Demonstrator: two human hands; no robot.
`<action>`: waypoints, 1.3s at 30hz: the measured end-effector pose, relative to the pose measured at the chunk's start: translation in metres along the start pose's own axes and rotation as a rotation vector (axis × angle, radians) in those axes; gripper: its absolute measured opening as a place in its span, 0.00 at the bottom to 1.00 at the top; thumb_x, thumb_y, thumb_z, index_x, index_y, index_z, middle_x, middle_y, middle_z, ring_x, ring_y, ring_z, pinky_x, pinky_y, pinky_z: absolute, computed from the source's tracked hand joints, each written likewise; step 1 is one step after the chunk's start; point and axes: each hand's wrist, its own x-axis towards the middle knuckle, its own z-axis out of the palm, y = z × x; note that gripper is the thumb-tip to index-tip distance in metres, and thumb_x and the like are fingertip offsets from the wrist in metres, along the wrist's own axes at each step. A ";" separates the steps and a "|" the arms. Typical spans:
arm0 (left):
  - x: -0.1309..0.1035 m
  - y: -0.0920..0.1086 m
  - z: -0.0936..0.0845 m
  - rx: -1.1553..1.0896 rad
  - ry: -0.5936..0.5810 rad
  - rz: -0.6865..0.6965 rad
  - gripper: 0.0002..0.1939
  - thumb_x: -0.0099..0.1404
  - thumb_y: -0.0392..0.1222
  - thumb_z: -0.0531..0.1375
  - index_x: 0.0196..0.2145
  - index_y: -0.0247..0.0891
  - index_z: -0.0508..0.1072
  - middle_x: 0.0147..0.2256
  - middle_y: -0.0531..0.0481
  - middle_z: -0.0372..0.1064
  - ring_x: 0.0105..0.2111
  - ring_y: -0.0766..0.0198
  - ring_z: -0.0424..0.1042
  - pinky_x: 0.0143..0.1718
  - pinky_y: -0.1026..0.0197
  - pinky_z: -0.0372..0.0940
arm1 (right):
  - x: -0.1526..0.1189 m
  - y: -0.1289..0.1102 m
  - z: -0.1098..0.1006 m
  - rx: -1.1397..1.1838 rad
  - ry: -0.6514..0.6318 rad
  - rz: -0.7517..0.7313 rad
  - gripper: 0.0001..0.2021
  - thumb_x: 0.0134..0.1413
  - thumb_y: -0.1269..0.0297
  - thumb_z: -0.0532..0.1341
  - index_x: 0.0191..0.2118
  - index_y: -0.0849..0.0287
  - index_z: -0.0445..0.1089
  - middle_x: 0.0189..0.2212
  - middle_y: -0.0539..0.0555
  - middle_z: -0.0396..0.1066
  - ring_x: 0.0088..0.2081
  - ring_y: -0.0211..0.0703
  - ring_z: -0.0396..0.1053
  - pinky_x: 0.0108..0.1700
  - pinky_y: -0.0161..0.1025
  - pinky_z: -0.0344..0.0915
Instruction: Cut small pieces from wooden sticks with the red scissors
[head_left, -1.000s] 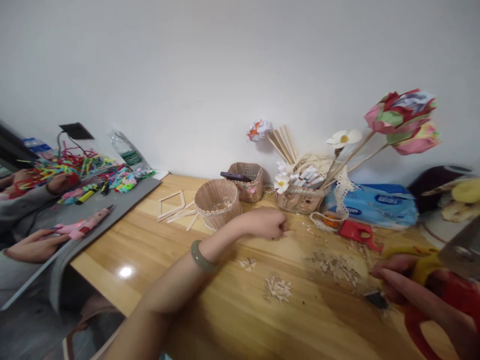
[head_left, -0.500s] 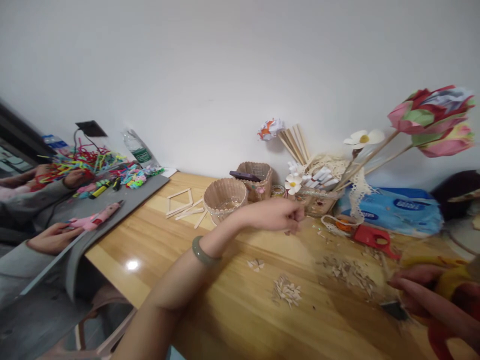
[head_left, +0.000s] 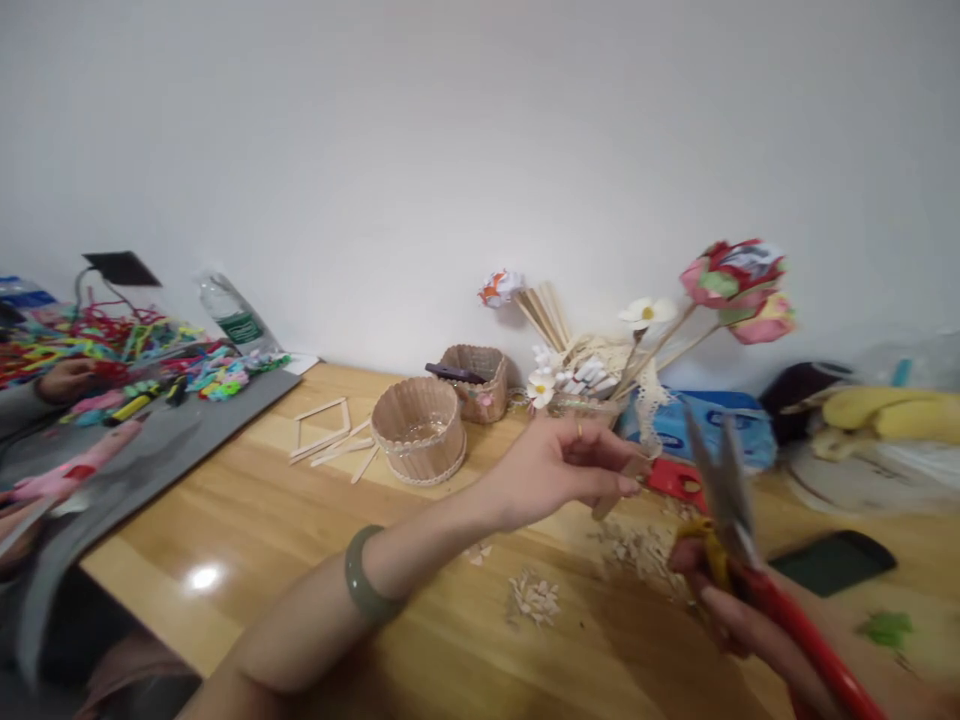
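My left hand (head_left: 559,468), with a green bangle (head_left: 369,578) on the wrist, is over the table in the middle, its fingers closed on a small flat wooden piece (head_left: 602,503). At the right my right hand (head_left: 739,610) holds scissors (head_left: 739,540) with yellow and red handles, the blades pointing up and somewhat apart. Small wooden chips lie in one pile (head_left: 534,598) below my left hand and in another (head_left: 637,548) between the hands. A red tool (head_left: 677,482) lies behind them.
A round wooden basket (head_left: 416,425), stick frames (head_left: 322,432) and a basket with a phone (head_left: 487,390) stand left of centre. Paper flowers (head_left: 735,275) rise at the back right. A dark phone (head_left: 834,562) lies right. Another person's hand (head_left: 67,380) is at far left.
The view has swung right. My left hand now shows a wooden piece between its fingers. My right hand has come further into view, with the scissors raised and their blades visible.
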 end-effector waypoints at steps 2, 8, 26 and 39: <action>-0.003 0.001 0.007 0.002 0.063 -0.042 0.07 0.47 0.34 0.65 0.25 0.31 0.70 0.22 0.53 0.68 0.20 0.73 0.65 0.26 0.65 0.62 | -0.001 -0.014 0.003 0.072 -0.107 0.019 0.24 0.43 0.35 0.56 0.26 0.55 0.68 0.19 0.52 0.68 0.22 0.46 0.66 0.25 0.39 0.64; -0.008 0.003 0.018 -0.001 0.180 -0.127 0.10 0.43 0.36 0.67 0.22 0.31 0.69 0.19 0.55 0.66 0.19 0.72 0.65 0.23 0.66 0.63 | -0.003 -0.012 0.010 0.185 -0.141 0.056 0.27 0.41 0.33 0.55 0.28 0.56 0.67 0.20 0.49 0.64 0.22 0.41 0.60 0.25 0.37 0.59; -0.012 -0.011 0.030 -0.083 0.239 -0.113 0.15 0.40 0.39 0.69 0.22 0.32 0.66 0.18 0.57 0.65 0.17 0.75 0.65 0.20 0.70 0.65 | -0.003 0.013 0.018 0.222 -0.186 -0.071 0.21 0.48 0.41 0.58 0.34 0.55 0.70 0.25 0.53 0.69 0.28 0.49 0.68 0.33 0.42 0.66; -0.011 -0.009 0.030 -0.069 0.206 -0.141 0.21 0.36 0.46 0.71 0.21 0.31 0.66 0.18 0.56 0.65 0.17 0.75 0.64 0.18 0.70 0.63 | -0.005 0.014 0.022 0.179 -0.132 -0.056 0.26 0.47 0.36 0.55 0.38 0.55 0.68 0.33 0.57 0.71 0.35 0.54 0.70 0.40 0.47 0.65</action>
